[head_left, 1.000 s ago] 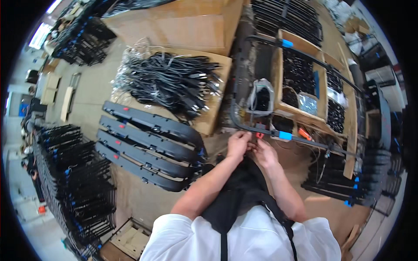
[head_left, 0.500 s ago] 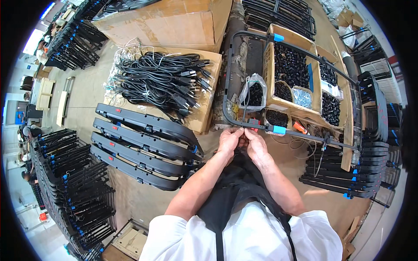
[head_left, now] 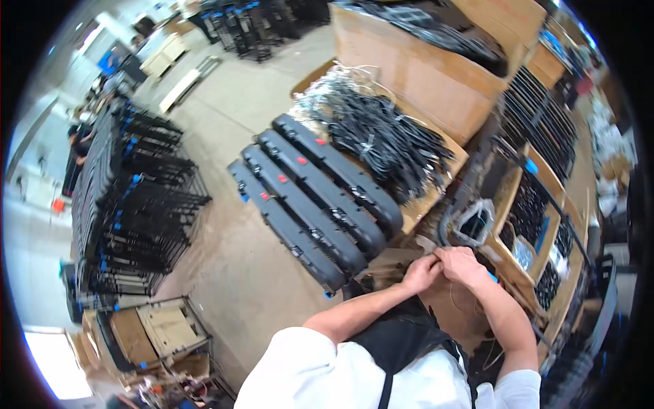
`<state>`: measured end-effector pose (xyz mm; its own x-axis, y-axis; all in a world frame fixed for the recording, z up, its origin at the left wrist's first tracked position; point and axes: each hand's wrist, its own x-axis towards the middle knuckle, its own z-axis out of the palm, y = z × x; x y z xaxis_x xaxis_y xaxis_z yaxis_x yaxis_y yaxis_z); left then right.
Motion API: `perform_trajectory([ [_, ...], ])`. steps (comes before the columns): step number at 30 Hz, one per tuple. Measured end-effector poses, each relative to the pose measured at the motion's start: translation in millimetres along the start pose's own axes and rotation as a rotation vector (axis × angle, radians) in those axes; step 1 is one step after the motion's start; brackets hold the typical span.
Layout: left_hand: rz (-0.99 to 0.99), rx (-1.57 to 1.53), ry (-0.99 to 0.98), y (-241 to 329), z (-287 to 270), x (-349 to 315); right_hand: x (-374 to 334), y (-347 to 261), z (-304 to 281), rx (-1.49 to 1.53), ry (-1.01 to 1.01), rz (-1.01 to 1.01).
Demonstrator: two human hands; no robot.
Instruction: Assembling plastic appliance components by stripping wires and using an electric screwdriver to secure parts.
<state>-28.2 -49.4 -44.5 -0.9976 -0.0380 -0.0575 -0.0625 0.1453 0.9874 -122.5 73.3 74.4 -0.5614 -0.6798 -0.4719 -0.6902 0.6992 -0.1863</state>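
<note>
My left hand (head_left: 422, 274) and my right hand (head_left: 462, 265) meet at the near corner of a black tubular frame (head_left: 445, 230). Both have their fingers bent and pressed together, tip to tip. Whatever they may pinch is too small and blurred to make out. A pale scrap (head_left: 426, 244) shows just beyond the left fingertips. The frame lies across a cardboard box of small black parts (head_left: 528, 204), and a blue clip (head_left: 531, 165) sits on its far tube. Inside the frame's corner is a clear plastic bag (head_left: 475, 221) with dark contents.
Left of my hands stand several long black plastic housings (head_left: 317, 198) with red switches. Beyond them, bundled black power cords (head_left: 381, 140) lie on cardboard beside a large carton (head_left: 415, 75). Stacked black frames (head_left: 129, 204) stand at the far left, and a cart with panels (head_left: 160, 330) at lower left.
The view has swung to the left, so the housings, cords and frame appear shifted right and tilted. My hands stay close together at the frame's near corner.
</note>
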Motion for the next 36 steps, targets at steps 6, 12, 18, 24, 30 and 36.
perform_trajectory([
  [6,-0.069,-0.034,-0.02,6.5,-9.8,-1.7,13.2,20.6,-3.2,-0.215,0.125,-0.391],
  [12,-0.102,-0.088,-0.146,-0.2,-12.5,5.8,-5.4,40.0,12.2,0.066,0.204,-0.275],
  [18,-0.269,-0.163,-0.232,-0.4,-31.3,8.7,-5.5,30.3,-2.3,0.449,0.201,-0.118],
  [24,-0.365,-0.29,-0.324,5.6,-34.4,12.8,-7.4,37.0,6.7,0.365,0.367,-0.308],
  [30,-0.408,-0.183,-0.286,20.2,-36.5,11.4,-4.0,39.4,9.3,0.348,0.342,-0.445],
  [36,-0.39,-0.152,-0.245,9.8,-28.6,12.8,-3.4,36.3,8.2,0.196,0.326,-0.453],
])
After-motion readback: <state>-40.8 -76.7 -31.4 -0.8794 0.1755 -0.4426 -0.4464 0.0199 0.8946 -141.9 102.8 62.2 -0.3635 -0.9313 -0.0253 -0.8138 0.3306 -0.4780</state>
